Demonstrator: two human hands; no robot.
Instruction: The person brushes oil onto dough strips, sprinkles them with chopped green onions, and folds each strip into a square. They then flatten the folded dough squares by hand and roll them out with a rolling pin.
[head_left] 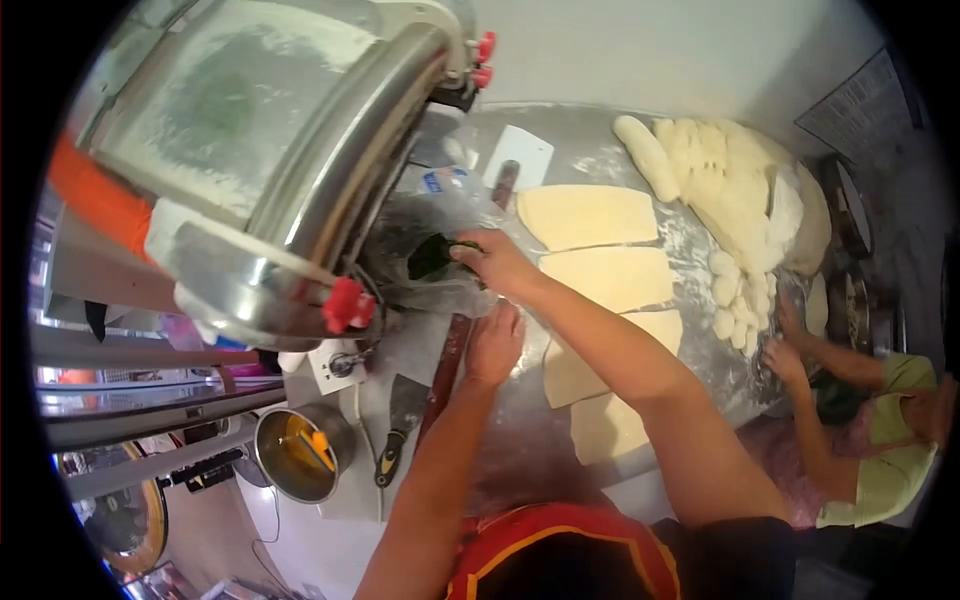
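We're looking from the wearer's head, one wide round view facing forward and steeply down onto the table (718,392): shirt (570,525) right up close at the near edge, machine (335,130) large at far left, wall (640,50) beyond, co-worker (870,440) off right.

I can read no word, brand or number from where I am. On the wall, at the upper right of the frame, a printed sheet (858,105) shows rows of marks too small for me to make out. Clear plastic wrapping (462,184), above and left of the frame's center, carries a blue-and-white label too blurred to read.
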